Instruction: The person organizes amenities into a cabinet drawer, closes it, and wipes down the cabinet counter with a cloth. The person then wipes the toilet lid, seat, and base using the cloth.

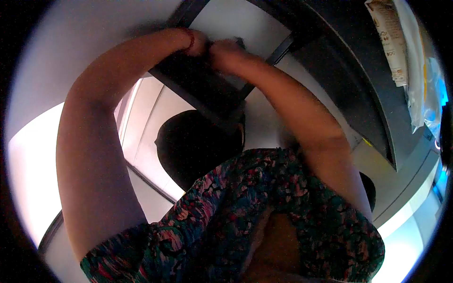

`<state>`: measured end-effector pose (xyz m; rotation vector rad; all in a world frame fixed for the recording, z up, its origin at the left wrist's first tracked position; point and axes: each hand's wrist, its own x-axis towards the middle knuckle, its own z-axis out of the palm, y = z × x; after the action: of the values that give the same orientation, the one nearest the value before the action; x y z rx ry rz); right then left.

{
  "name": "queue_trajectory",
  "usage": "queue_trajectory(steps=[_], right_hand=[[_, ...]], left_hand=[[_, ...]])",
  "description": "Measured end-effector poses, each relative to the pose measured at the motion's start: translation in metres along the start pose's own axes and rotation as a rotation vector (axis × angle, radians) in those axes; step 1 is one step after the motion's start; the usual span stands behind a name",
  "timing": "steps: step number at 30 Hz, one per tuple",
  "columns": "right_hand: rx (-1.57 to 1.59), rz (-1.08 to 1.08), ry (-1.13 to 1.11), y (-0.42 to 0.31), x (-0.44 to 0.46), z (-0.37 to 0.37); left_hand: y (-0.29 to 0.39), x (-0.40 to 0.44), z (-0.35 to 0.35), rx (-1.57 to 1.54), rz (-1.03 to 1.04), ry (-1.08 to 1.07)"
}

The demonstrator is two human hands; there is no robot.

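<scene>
Both my arms reach up to the top middle of the head view, where the light is dim. My left hand [200, 43], with a dark red band at its wrist, is curled over the edge of a black box-like frame [188, 92]. Close beside it, my right hand [227, 55] is also curled, knuckles up. A small dark piece [241, 43] shows just past the right hand; whether that hand holds it I cannot tell. What lies between the fingers of either hand is hidden by shadow and blur.
A dark curved tabletop edge [361, 70] runs down the right side, with plastic packaging [416, 89] and a printed paper wrapper [389, 42] on it. Below the frame, my dark-clothed knee [196, 148] sticks out. A pale wall [108, 33] stands at the left.
</scene>
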<state>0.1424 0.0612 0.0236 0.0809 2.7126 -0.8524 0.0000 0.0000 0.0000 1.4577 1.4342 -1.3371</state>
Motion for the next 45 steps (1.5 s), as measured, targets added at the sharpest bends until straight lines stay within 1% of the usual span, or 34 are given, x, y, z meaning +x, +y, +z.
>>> queue_trajectory(steps=[2, 3, 5, 6, 7, 8, 10, 12, 14, 15, 16, 18, 19, 20, 21, 22, 24, 25, 26, 27, 28, 30, 31, 33, 34, 35, 36, 37, 38, 39, 40, 42, 44, 45], right_hand=[[-0.044, 0.04, -0.067, -0.001, -0.025, -0.027], [-0.05, 0.041, -0.071, 0.008, -0.033, -0.029], [-0.111, -0.065, 0.249, 0.025, -0.047, -0.034], [0.002, 0.027, 0.136, 0.021, -0.055, -0.046], [-0.004, 0.031, 0.133, 0.021, -0.061, -0.049], [-0.052, 0.018, 0.052, 0.023, -0.067, -0.052], [-0.102, -0.001, -0.034, 0.025, -0.07, -0.052], [-0.19, 0.039, -0.195, 0.03, -0.068, -0.041], [-0.153, -0.015, -0.232, 0.035, -0.064, -0.027], [-0.112, -0.061, -0.259, 0.037, -0.063, -0.025], [-0.116, -0.058, -0.26, 0.03, -0.071, -0.038], [0.066, 0.017, -0.139, 0.02, -0.088, -0.062], [0.065, 0.022, -0.142, 0.032, -0.083, -0.051], [-0.027, 0.1, -0.178, 0.071, -0.078, -0.019], [-0.069, 0.166, -0.183, 0.086, -0.071, -0.01], [-0.072, 0.192, -0.181, 0.071, -0.074, -0.036], [-0.189, 0.046, -0.181, 0.046, -0.068, -0.06], [-0.177, 0.052, -0.173, 0.052, -0.049, -0.044], [0.013, 0.096, 0.008, 0.068, -0.024, -0.031], [0.224, 0.126, 0.186, 0.065, 0.001, -0.003], [0.237, 0.126, 0.19, 0.054, 0.009, -0.001], [0.628, 0.245, 0.195, 0.034, 0.025, 0.001], [0.637, 0.244, 0.196, 0.033, 0.029, 0.009], [0.285, 0.026, 0.394, 0.038, 0.041, 0.026], [0.283, 0.03, 0.412, 0.044, 0.047, 0.022], [0.238, -0.004, 0.306, 0.049, 0.048, 0.021], [0.195, -0.045, 0.191, 0.051, 0.045, 0.017], [0.194, -0.046, 0.195, 0.051, 0.042, 0.012], [0.145, -0.041, 0.081, 0.048, 0.039, 0.002], [0.098, -0.037, -0.03, 0.045, 0.037, -0.005], [0.1, -0.041, -0.022, 0.044, 0.04, -0.003], [0.025, 0.089, 0.016, 0.047, 0.051, -0.005], [0.056, 0.167, 0.008, 0.024, 0.012, -0.028], [0.075, 0.22, -0.032, 0.017, -0.002, -0.038]], left_hand=[[0.013, -0.022, -0.013, -0.229, 0.175, 0.199], [0.019, -0.035, -0.019, -0.233, 0.176, 0.205], [0.027, -0.054, -0.033, -0.392, 0.323, 0.388], [0.03, -0.055, -0.042, -0.392, 0.327, 0.396], [0.035, -0.055, -0.052, -0.348, 0.249, 0.321], [0.037, -0.057, -0.059, -0.307, 0.17, 0.245], [0.03, -0.064, -0.064, -0.369, 0.22, 0.296], [0.031, -0.06, -0.069, -0.437, 0.265, 0.349], [0.045, -0.04, -0.081, -0.331, 0.145, 0.307], [0.047, -0.044, -0.089, -0.332, 0.148, 0.31], [0.049, -0.051, -0.098, -0.305, 0.171, 0.331], [0.05, -0.051, -0.108, -0.279, 0.198, 0.352], [0.047, -0.042, -0.107, -0.275, 0.2, 0.501], [0.058, -0.006, -0.112, -0.297, 0.228, 0.71], [0.052, -0.004, -0.121, -0.288, 0.252, 0.726], [0.041, -0.014, -0.128, -0.237, 0.286, 0.72], [0.03, -0.015, -0.116, -0.181, 0.313, 0.688], [0.02, -0.007, -0.106, -0.13, 0.201, 0.726], [0.004, -0.002, -0.106, -0.069, 0.095, 0.773], [-0.007, 0.006, -0.09, -0.043, 0.006, 0.756], [-0.017, 0.021, -0.08, -0.029, -0.044, 0.709], [-0.035, 0.05, -0.056, -0.017, -0.101, 0.591], [-0.045, 0.066, -0.044, -0.019, -0.1, 0.527], [-0.078, 0.121, -0.02, -0.002, -0.009, 0.396], [-0.122, 0.186, -0.004, -0.005, 0.143, 0.324], [-0.15, 0.241, 0.017, 0.009, 0.263, 0.319], [-0.119, 0.175, -0.001, 0.032, 0.157, 0.329], [-0.084, 0.1, -0.022, 0.056, 0.05, 0.333], [-0.046, 0.017, -0.045, 0.08, -0.056, 0.333], [-0.047, 0.018, -0.049, 0.087, -0.064, 0.33], [-0.049, 0.024, -0.051, 0.155, -0.041, 0.293], [-0.069, 0.027, -0.06, 0.258, -0.01, 0.258], [-0.068, 0.011, -0.058, 0.132, 0.19, 0.47], [-0.056, 0.012, -0.063, 0.145, 0.195, 0.471]])
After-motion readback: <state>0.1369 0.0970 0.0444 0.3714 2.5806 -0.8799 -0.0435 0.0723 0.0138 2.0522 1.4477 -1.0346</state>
